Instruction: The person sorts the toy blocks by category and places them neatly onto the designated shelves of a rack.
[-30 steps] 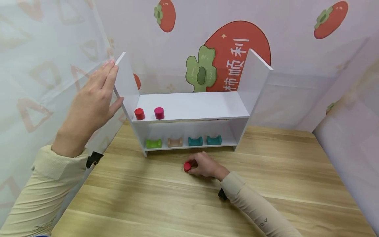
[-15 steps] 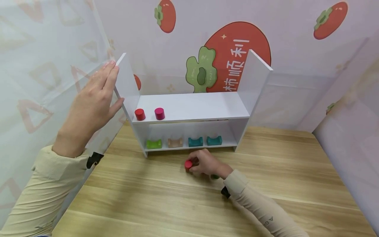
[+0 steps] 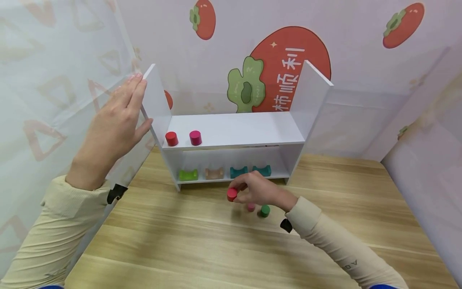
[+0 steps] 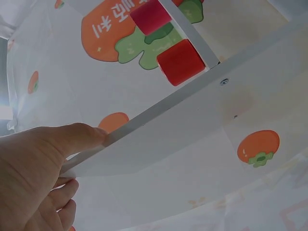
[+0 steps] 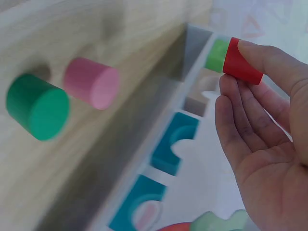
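Red cylinder [image 3: 232,194]: in the head view I see it pinched in the right hand [image 3: 258,190], lifted just off the wooden surface [image 3: 202,241], in front of the white shelf [image 3: 234,128]. A pink cylinder [image 3: 250,207] and a green cylinder [image 3: 265,210] stand on the surface just under that wrist. The left hand [image 3: 113,128] lies flat, fingers straight, against the shelf's left side panel, gripping nothing. Two cylinders, red and magenta, stand on the upper board; four arch blocks sit in the lower bay.

Left wrist view: thumb [image 4: 72,139] presses the panel edge; fingers lie behind it.

Right wrist view: red cylinder [image 5: 242,61] sits between thumb and fingertips, palm open below, forearm angled toward the shelf.

Judgement: keep the pinch firm on the cylinder's round side, carry it level, and keep the left hand bracing the shelf.
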{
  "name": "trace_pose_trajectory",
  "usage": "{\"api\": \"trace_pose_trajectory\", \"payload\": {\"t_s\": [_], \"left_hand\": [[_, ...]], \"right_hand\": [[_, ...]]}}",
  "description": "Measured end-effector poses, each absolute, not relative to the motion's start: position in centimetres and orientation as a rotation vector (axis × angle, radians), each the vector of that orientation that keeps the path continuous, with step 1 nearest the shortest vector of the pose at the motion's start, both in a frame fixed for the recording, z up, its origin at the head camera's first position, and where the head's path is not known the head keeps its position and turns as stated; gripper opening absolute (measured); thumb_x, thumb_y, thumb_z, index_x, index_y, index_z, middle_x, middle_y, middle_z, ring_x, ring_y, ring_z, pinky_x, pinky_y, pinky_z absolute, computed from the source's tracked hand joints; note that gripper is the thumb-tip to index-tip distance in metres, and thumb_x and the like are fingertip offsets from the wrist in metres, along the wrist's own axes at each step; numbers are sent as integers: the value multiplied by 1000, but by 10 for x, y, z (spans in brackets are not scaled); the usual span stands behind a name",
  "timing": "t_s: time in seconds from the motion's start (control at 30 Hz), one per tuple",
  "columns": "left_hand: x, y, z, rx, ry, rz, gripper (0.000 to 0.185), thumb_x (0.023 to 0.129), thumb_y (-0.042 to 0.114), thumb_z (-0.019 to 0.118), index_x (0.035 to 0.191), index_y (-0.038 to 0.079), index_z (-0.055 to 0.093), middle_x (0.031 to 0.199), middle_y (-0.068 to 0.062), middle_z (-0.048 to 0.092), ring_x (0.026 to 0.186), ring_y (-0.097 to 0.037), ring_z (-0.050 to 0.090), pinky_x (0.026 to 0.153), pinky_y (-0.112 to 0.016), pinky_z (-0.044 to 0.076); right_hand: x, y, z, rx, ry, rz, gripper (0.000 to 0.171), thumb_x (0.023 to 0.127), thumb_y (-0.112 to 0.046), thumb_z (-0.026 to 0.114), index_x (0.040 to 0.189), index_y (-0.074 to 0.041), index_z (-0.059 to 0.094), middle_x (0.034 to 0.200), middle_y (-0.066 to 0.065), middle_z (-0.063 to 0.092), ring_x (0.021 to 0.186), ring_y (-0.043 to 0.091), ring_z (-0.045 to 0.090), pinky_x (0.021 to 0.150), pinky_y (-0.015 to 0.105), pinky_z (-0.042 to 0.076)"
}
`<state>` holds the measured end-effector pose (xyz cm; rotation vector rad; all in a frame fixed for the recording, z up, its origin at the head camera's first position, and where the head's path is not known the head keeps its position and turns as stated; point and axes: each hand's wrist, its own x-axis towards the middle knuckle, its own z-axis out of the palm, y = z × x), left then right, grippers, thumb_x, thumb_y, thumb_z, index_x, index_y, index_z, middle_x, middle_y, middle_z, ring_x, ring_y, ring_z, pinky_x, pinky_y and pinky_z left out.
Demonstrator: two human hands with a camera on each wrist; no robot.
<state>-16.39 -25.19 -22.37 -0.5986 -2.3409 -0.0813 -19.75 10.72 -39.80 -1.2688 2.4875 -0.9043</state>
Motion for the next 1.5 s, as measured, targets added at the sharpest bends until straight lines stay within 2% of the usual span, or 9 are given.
{"api": "trace_pose_trajectory", "payload": {"t_s": [0.2,0.5,0.67,0.87,1.13,1.5], "left_hand": [[-165,-252,-223,-599,-2342,-77,88,87,-2,80,161,-7,32,169,-25,36,158,-42,36,132,-51,28],[-165,-252,-222,-592,-2356,-79,89,87,-2,80,161,-7,31,169,-25,36,158,-42,35,132,-52,27],[-165,-251,-222,-594,-2353,-83,88,88,-2,79,161,-7,32,169,-25,36,158,-42,36,133,-51,27],[-165,-250,-222,-590,-2352,-75,87,88,-1,79,161,-6,32,169,-24,36,157,-41,36,132,-52,28],[-164,-251,-223,-593,-2350,-77,87,88,-1,79,161,-6,32,169,-24,36,158,-41,36,132,-54,29],[-164,-251,-224,-590,-2338,-74,87,87,-2,79,161,-7,33,169,-25,37,157,-42,37,131,-54,29]], "right_hand": [[-196,105,-373,-1325,2443,-893,27,89,-11,84,115,-11,79,106,-4,79,96,7,76,85,18,62],[-202,101,-329,-1405,2450,-903,27,87,-12,87,113,-12,79,104,-4,79,94,4,75,87,22,64],[-208,100,-307,-1370,2482,-917,29,89,-12,85,117,-12,79,107,-2,79,98,13,77,91,30,65],[-217,94,-286,-1315,2543,-940,34,89,-13,85,121,-9,78,112,3,79,103,20,77,95,33,65],[-238,81,-271,-1253,2603,-955,30,90,-17,85,120,-14,78,112,0,78,100,15,76,97,35,64],[-255,69,-267,-1219,2638,-952,27,91,-15,83,118,-11,79,110,3,78,97,14,76,96,34,64]]}}
